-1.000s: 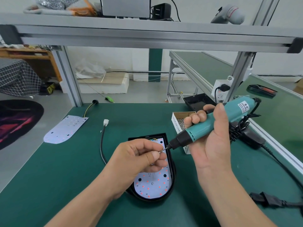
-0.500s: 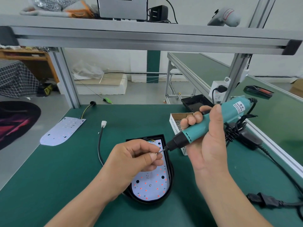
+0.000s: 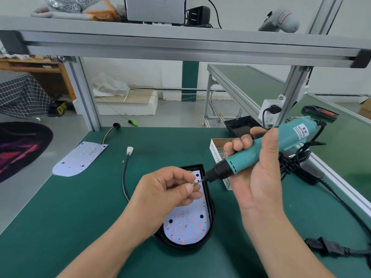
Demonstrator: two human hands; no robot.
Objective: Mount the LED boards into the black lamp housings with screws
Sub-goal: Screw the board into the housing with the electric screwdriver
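Observation:
A black lamp housing (image 3: pixel 210 227) lies on the green table with a white LED board (image 3: pixel 186 223) seated inside it. One screw shows in the board near its lower middle. Above the housing's upper end, my left hand (image 3: pixel 166 195) pinches a small screw (image 3: pixel 193 184) between thumb and forefinger. My right hand (image 3: pixel 259 175) grips a teal electric screwdriver (image 3: pixel 261 151), tilted down to the left. Its bit tip touches the pinched screw. A second LED board (image 3: pixel 78 159) lies loose at the far left of the table.
An open cardboard box of screws (image 3: pixel 219 149) stands just behind the screwdriver. A black tray (image 3: pixel 241 127) sits at the table's back edge. The housing's black cable with a white plug (image 3: pixel 129 151) runs up the left side. Black power cords and an adapter (image 3: pixel 305 167) lie on the right.
The two hands have barely shifted; the left hand still holds the screw at the bit tip. The camera view has drifted slightly, nothing else on the table moved.

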